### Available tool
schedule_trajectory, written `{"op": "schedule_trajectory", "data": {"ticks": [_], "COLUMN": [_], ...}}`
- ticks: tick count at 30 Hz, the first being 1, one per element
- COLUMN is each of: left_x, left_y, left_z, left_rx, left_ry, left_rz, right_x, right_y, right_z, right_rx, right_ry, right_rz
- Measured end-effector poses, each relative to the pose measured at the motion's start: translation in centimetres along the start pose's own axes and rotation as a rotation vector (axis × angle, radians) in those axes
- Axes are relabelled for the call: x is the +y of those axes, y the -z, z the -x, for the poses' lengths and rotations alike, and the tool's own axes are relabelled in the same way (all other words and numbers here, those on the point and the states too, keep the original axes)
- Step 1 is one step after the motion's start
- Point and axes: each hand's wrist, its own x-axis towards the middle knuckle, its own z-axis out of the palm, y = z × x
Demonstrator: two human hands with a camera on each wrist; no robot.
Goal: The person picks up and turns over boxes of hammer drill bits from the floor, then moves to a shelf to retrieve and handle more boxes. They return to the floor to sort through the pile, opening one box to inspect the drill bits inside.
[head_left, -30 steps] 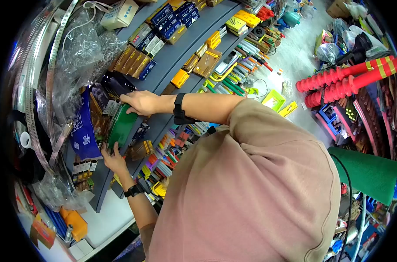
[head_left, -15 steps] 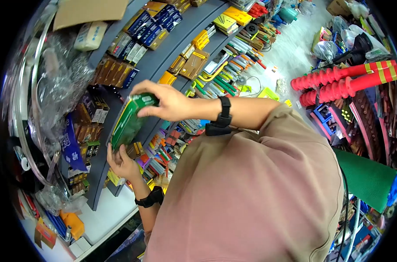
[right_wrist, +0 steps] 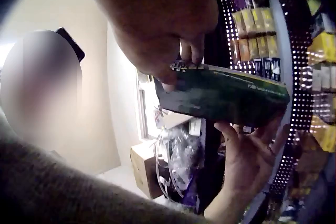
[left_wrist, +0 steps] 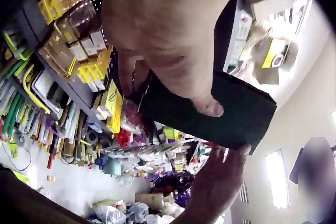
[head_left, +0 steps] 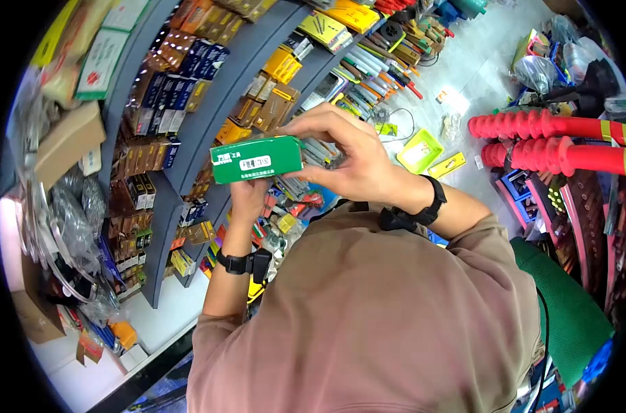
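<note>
A green cardboard box (head_left: 259,153) with white print and a white label is up in front of the person's chest, its printed end facing the head camera. At its right end the right hand (head_left: 347,148) grips it, thumb below and fingers along the top. Underneath, the left hand (head_left: 248,198) holds the box, its fingers mostly hidden in the head view. The left wrist view shows the left thumb (left_wrist: 210,107) lying across the dark broad face of the box. In the right wrist view, the left hand (right_wrist: 249,161) supports the lower side.
Grey shelves (head_left: 223,89) with stacked small brown and blue boxes curve along the left. Pens and tools (head_left: 375,76) fill a lower rack. A white ledge (head_left: 172,303) lies below the shelves. Red ribbed tubes (head_left: 533,127) and a green roll (head_left: 567,310) are at the right.
Both hands have brought the green box away from the shelf, rightward toward the body. It has been turned so its labelled end faces up to the head camera.
</note>
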Motion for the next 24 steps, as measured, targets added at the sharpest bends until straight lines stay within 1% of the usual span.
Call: {"op": "schedule_trajectory", "data": {"ticks": [1, 2, 3, 5, 6, 7, 9, 10, 11, 13, 15, 17, 18, 19, 20, 21, 22, 23, 24], "left_x": [0.6, 1.3, -0.3, 2.5, 3.8, 3.9, 3.5, 3.0, 2.6, 2.5, 2.7, 1.9, 2.9, 2.1, 0.7, 0.5, 0.5, 0.3, 0.3], "left_y": [-1.9, -4.0, -4.4, -8.7, -10.1, -10.9, -12.3, -13.0, -13.6, -14.6, -15.9, -16.2, -17.6, -17.4, -17.0, -17.4, -17.4, -17.6, -18.1], "left_z": [-1.0, -1.4, -2.5, -4.4, -5.2, -5.8, -6.7, -6.9, -7.4, -8.7, -9.4, -10.0, -10.0, -10.1, -10.0, -10.4, -10.4, -10.4, -10.5], "left_rx": [-0.033, -0.099, -0.203, -0.164, -0.153, -0.163, -0.158, -0.112, -0.121, -0.198, -0.17, -0.19, -0.102, -0.106, -0.107, -0.105, -0.088, -0.08, -0.09], "left_ry": [0.087, -0.008, -0.045, 0.034, 0.124, 0.141, 0.306, 0.327, 0.336, 0.405, 0.439, 0.518, 0.509, 0.509, 0.461, 0.411, 0.451, 0.453, 0.421], "left_rz": [-0.019, 0.211, 0.163, 0.385, 0.258, 0.254, 0.146, 0.169, 0.168, 0.227, 0.196, 0.238, 0.27, 0.271, 0.197, 0.127, 0.196, 0.204, 0.197], "right_x": [0.0, -0.3, 0.1, 1.4, 2.1, 2.4, 2.5, 3.0, 3.2, 3.5, 3.8, 4.8, 4.7, 5.1, 5.6, 5.9, 6.1, 6.3, 6.5], "right_y": [1.8, 3.6, 5.2, 7.8, 8.7, 9.7, 11.4, 12.0, 12.6, 13.6, 14.4, 15.3, 15.7, 16.0, 16.3, 16.8, 17.1, 17.6, 18.0], "right_z": [0.5, 0.8, 1.4, 2.5, 2.9, 3.3, 4.1, 4.5, 5.1, 5.7, 6.3, 7.3, 7.4, 7.7, 8.0, 8.2, 8.3, 8.3, 8.3], "right_rx": [-0.011, -0.002, 0.017, 0.096, 0.154, 0.168, 0.242, 0.251, 0.26, 0.26, 0.308, 0.268, 0.287, 0.289, 0.285, 0.277, 0.266, 0.255, 0.229], "right_ry": [0.036, -0.013, -0.029, -0.123, -0.129, -0.143, -0.248, -0.248, -0.257, -0.288, -0.292, -0.252, -0.268, -0.269, -0.284, -0.299, -0.309, -0.313, -0.311], "right_rz": [0.102, 0.142, 0.129, 0.046, -0.033, -0.037, -0.092, -0.113, -0.113, -0.076, -0.08, 0.07, 0.085, 0.088, 0.092, 0.097, 0.094, 0.096, 0.097]}}
